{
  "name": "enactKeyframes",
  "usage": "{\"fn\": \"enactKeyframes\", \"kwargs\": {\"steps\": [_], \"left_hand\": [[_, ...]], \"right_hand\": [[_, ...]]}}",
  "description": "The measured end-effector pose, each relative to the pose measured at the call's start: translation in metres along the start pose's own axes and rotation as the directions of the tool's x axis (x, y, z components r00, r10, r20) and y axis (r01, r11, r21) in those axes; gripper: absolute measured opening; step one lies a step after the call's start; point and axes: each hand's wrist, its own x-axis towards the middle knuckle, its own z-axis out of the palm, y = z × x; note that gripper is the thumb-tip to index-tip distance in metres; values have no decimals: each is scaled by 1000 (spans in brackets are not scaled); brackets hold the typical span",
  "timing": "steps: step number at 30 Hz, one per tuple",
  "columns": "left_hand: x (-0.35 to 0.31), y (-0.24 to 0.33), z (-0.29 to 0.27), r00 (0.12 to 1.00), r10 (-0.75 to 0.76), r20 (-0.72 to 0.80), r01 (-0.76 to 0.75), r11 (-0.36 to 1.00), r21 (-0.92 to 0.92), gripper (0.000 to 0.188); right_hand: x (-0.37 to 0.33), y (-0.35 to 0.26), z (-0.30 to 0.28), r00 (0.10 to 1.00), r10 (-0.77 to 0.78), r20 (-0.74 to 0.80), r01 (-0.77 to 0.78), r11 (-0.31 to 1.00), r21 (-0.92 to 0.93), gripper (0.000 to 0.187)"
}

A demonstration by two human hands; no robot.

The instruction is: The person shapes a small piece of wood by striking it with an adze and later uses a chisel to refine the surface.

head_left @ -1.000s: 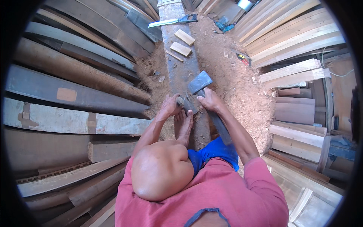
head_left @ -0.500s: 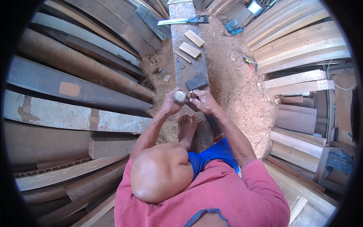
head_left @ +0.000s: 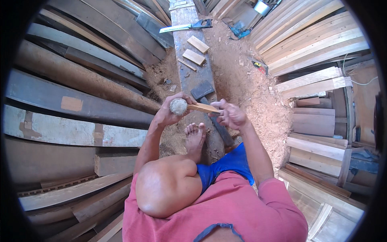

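My left hand (head_left: 171,111) is closed around something with a round, rough, greyish-white end (head_left: 178,106); its other end is hidden. From beside that hand a light-brown wooden piece (head_left: 203,107) reaches across to my right hand (head_left: 231,115). The right fingers are bent about the far end of this piece, thumb side toward it. Just beyond my hands, a mallet with a dark block head (head_left: 202,89) lies on the long worn plank (head_left: 189,76). Its dark handle (head_left: 221,131) runs back toward me beneath the wooden piece.
Two pale wood blocks (head_left: 193,57) and a thin stick (head_left: 186,64) lie farther along the plank, with a handsaw (head_left: 185,27) across it. A tape measure (head_left: 260,67) rests on the sawdust floor (head_left: 258,101). Stacked boards (head_left: 80,84) line both sides; my bare foot (head_left: 195,137) is beside the plank.
My hands have moved apart, the left toward the left and the right toward the right. The wooden piece between them now shows at length. The view has shifted slightly.
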Motion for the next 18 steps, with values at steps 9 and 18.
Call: {"fn": "enactKeyframes", "kwargs": {"steps": [9, 18], "left_hand": [[-14, -65, -24, 906, -190, -377, 285, 934, 214, 45], [-15, -45, -18, 903, -254, -346, 286, 957, 43, 35]], "right_hand": [[44, 86, 5, 940, -274, -205, 172, 895, -412, 21], [63, 119, 1, 794, -594, -125, 127, 364, -923, 23]]}}
